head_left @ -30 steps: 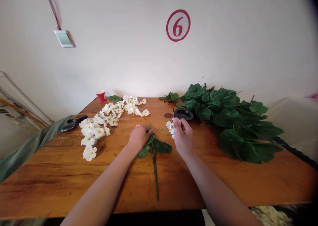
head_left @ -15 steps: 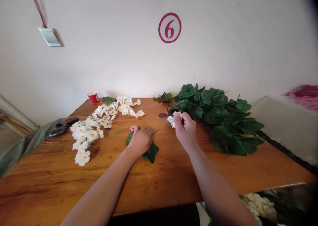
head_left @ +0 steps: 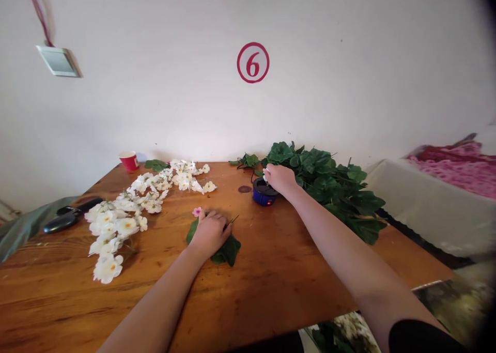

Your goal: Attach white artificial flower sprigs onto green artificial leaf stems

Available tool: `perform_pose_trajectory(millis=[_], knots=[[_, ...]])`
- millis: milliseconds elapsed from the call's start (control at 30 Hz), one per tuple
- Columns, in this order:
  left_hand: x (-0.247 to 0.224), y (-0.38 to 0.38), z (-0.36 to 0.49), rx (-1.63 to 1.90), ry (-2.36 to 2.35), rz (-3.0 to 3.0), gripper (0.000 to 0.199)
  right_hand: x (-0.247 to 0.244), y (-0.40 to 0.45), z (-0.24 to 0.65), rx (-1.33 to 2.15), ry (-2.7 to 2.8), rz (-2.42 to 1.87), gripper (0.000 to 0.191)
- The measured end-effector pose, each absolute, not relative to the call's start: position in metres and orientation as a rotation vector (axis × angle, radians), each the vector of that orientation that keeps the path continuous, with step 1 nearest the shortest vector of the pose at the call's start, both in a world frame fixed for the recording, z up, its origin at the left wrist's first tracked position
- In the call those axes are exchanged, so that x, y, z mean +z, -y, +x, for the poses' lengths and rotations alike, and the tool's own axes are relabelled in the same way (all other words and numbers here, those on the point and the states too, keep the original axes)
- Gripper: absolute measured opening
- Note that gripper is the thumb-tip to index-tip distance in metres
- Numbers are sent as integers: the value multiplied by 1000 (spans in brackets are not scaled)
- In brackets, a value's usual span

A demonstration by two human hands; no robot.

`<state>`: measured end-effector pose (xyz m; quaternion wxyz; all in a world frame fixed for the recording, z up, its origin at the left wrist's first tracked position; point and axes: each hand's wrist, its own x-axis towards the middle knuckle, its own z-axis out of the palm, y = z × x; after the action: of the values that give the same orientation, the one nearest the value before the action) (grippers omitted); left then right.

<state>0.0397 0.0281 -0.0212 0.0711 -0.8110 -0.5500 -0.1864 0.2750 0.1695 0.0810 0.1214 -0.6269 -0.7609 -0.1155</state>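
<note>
My left hand [head_left: 210,234] rests on the table with its fingers curled over an artificial leaf sprig [head_left: 227,252]. Green leaf shows on both sides of the hand, a thin stem pokes out at the right, and a small pink flower [head_left: 197,211] peeks out at the upper left. My right hand [head_left: 281,179] is closed in a pinch above a small blue pot [head_left: 263,198] with a black top and a lit red light. A bit of white artificial flower [head_left: 265,175] shows at its fingertips; the rest is hidden by the hand.
White artificial flowers [head_left: 126,226] lie in a long heap at the left, near black-handled scissors [head_left: 72,213] and a red paper cup [head_left: 128,160]. Green leaf sprigs [head_left: 329,177] pile up at the right. Beyond the table's right edge stands a pale container [head_left: 422,203] beside pink material [head_left: 457,167].
My right hand has moved away from me with the white flower, over the blue pot, which now shows more fully. My left hand stays on the leaf sprig. The view has shifted.
</note>
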Motion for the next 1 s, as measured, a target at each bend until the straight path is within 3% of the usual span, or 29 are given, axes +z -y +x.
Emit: perform_pose_trajectory(millis=[267, 633, 800, 1000], knots=[[-24, -30, 38, -595, 1651, -2445, 29, 63, -181, 277, -293, 2277, -1847, 34], [-25, -29, 38, -626, 1634, -2450, 26, 81, -151, 282, -321, 2086, -1744, 37], [-26, -31, 37, -676, 1588, -2500, 22, 62, -119, 273, 80, 1861, -1415, 42], [-27, -30, 38, -736, 1494, -2544, 22, 5, -81, 256, 762, 1539, -1206, 46]])
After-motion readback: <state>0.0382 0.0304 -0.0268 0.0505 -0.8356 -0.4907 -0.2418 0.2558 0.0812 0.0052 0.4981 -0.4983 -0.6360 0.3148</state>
